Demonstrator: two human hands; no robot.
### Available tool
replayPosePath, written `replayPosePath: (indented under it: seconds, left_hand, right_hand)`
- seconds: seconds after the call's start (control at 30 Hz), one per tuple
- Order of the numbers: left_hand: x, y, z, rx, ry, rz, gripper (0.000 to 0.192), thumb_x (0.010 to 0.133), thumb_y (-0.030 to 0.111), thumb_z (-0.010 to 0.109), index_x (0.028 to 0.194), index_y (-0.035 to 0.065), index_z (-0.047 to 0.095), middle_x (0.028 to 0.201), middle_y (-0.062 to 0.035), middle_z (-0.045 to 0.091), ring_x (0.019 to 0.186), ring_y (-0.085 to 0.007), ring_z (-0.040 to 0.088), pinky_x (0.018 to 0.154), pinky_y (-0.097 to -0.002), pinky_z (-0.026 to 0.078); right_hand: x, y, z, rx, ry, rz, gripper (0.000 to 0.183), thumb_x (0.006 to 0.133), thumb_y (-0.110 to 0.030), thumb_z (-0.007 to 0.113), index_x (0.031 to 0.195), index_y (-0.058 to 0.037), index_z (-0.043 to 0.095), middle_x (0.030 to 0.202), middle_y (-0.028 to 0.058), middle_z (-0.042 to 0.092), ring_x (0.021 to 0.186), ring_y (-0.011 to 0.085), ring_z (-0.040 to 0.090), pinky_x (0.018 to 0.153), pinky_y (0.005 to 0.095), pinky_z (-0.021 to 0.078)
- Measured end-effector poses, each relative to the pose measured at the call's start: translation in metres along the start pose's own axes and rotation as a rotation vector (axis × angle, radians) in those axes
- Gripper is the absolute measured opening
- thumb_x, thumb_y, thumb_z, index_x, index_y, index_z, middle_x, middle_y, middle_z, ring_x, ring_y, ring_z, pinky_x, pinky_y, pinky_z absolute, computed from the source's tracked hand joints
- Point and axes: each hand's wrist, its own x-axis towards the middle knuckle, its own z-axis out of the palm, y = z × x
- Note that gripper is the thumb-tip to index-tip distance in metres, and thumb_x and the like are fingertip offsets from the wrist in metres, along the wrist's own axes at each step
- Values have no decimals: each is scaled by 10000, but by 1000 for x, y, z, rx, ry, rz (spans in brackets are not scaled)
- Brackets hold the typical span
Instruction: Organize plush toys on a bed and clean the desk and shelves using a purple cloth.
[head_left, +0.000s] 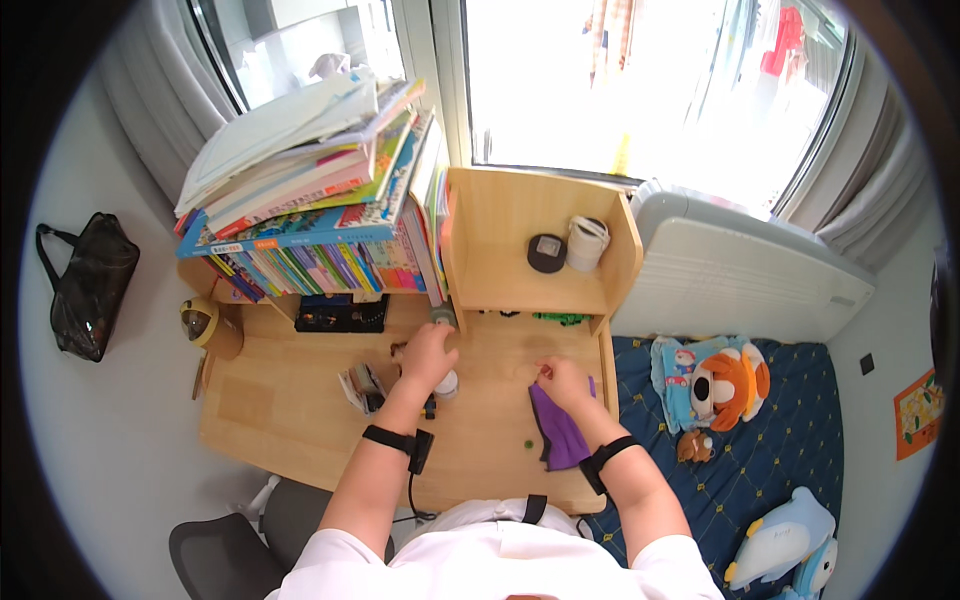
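Observation:
My left hand (429, 357) is over the desk's middle, thumb and forefinger apart, with nothing visible between them. Its fingertips are close to a small grey-green container (442, 315) at the shelf's foot; whether they touch it is unclear. Beneath the left wrist, a white round jar (447, 385) is partly covered. My right hand (564, 384) is above the upper end of a purple cloth (561, 435) with a dark edge. Its fingers are curled, and I cannot make out whether they pinch anything. A small green disc (529, 444) lies left of the cloth.
Small boxed items (364, 388) lie left of my left forearm. A wooden shelf (532, 296) holds a black round object (547, 253) and a white canister (587, 244). Stacked books (300, 217) tower at back left. Plush toys (724, 386) lie on a bed (799, 420) at right.

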Motion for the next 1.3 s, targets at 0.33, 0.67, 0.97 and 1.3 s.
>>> replayPosePath:
  seconds: [0.33,0.67,0.97,1.3]
  left_hand:
    - [-15,29,23,-247,-294,-13,279,759,129,654,1009,6,637,812,-111,652,746,-226,624,682,-320,499]
    - [-30,-63,-8,-52,92,-485,426,743,173,653,1146,57,581,1133,-226,543,1012,-365,552,830,-420,481]
    - [-16,-121,10,-26,-17,-711,668,767,160,608,1370,42,346,1190,-332,474,1045,-441,531,870,-449,476]
    - [3,-125,34,44,-160,-727,590,778,146,635,1301,-14,414,1178,-252,559,1069,-376,557,871,-399,495]
  right_hand:
    - [-53,2,34,-192,-720,-213,290,649,-158,715,928,-95,664,912,122,619,872,309,607,730,397,489]
    - [15,-88,55,78,-349,-281,208,727,-133,670,927,-76,657,874,135,613,770,309,618,681,396,496]
    - [35,-140,95,-154,-293,-351,263,730,-105,641,993,-105,654,956,121,600,876,324,601,741,414,501]
    - [32,-141,89,-112,-247,-296,362,753,-176,676,1106,-145,601,1043,108,581,886,309,609,747,399,501]
